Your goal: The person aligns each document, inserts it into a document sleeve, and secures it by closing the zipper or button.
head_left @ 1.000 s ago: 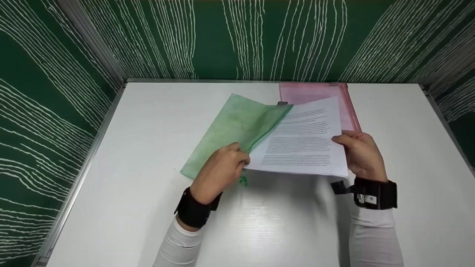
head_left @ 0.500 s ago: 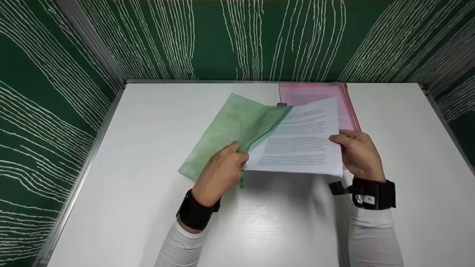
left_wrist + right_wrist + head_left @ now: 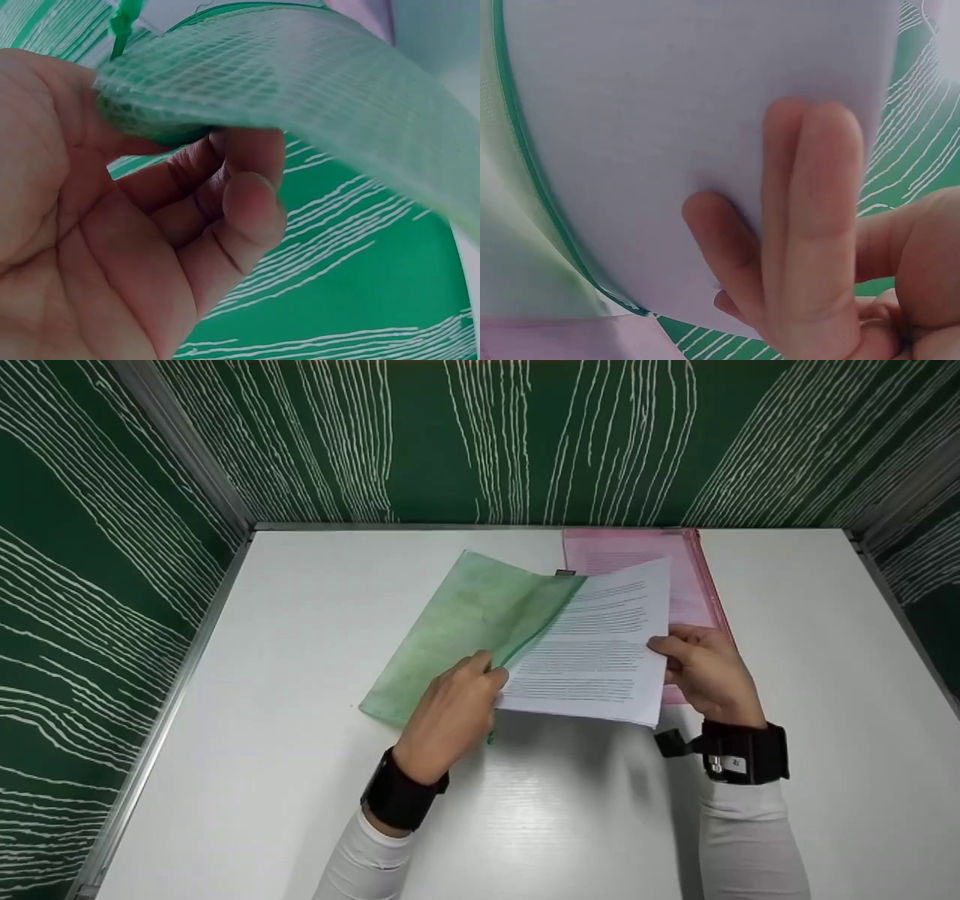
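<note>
A green mesh zip pouch [image 3: 480, 615] lies slanted at mid-table, its right side gaping. Printed paper sheets [image 3: 592, 652] reach partway into that opening, the rest standing out to the right. My left hand [image 3: 454, 712] pinches the pouch's near corner at the opening; in the left wrist view the mesh [image 3: 225, 82] lies between thumb and curled fingers. At the sheets' outer edge, my right hand [image 3: 709, 671] grips them, thumb on top. The right wrist view shows fingers [image 3: 825, 202] spread under the sheets' blank underside [image 3: 645, 150].
Behind the sheets, a pink zip pouch [image 3: 637, 544] with printed paper inside lies at the table's back edge, partly covered. A small dark tab [image 3: 565, 573] shows by the green pouch's far corner. Green panels with white lines [image 3: 420, 450] border the white table [image 3: 300, 607].
The sheets have slid left, further into the green pouch, with my right hand moving left along with them. My left hand keeps its hold on the pouch corner, nearly in place.
</note>
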`<state>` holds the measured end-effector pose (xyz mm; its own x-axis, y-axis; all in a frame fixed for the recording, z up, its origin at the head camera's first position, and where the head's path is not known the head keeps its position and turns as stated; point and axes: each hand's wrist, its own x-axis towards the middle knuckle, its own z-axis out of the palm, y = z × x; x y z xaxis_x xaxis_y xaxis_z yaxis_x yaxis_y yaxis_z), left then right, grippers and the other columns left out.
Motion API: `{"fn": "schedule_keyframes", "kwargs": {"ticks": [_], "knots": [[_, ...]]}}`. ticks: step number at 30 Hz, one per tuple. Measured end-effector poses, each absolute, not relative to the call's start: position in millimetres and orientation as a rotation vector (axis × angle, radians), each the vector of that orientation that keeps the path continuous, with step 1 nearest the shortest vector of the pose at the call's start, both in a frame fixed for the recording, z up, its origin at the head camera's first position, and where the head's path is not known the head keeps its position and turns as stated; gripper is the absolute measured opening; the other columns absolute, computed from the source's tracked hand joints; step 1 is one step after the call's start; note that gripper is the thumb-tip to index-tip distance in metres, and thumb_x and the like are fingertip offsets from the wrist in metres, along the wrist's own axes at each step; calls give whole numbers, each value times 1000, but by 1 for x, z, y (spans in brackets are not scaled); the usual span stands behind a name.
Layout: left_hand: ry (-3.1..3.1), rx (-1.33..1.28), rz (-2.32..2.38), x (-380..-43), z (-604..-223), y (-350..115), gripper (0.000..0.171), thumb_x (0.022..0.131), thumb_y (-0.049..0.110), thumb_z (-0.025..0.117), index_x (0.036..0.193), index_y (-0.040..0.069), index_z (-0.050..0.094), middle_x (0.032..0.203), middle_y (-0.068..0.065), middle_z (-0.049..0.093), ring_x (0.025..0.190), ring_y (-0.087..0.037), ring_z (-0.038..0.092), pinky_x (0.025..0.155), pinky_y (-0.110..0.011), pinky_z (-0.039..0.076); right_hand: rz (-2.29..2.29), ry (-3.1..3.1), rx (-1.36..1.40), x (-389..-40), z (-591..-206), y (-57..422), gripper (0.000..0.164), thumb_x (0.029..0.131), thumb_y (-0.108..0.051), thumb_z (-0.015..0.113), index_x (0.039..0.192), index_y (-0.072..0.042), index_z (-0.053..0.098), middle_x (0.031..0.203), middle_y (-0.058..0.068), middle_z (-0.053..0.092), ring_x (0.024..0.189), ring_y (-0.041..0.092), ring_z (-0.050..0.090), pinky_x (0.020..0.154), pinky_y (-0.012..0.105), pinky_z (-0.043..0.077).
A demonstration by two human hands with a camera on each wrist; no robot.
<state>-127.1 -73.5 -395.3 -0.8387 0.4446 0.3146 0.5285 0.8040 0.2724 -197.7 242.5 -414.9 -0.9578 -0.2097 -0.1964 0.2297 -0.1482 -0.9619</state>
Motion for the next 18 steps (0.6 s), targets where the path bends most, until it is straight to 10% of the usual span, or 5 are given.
{"fn": "schedule_keyframes", "kwargs": {"ticks": [18], "knots": [[-2720,-769,-565,-132,-403,-66,26,82,-20,66,89,3,56,72,-4,53,62,-13,51,52,-26,47,-2017,1769,-117,-205,-431,225,48,103,7,47,147,20,31,119,12,73,97,22,76,79,31,61]]}}
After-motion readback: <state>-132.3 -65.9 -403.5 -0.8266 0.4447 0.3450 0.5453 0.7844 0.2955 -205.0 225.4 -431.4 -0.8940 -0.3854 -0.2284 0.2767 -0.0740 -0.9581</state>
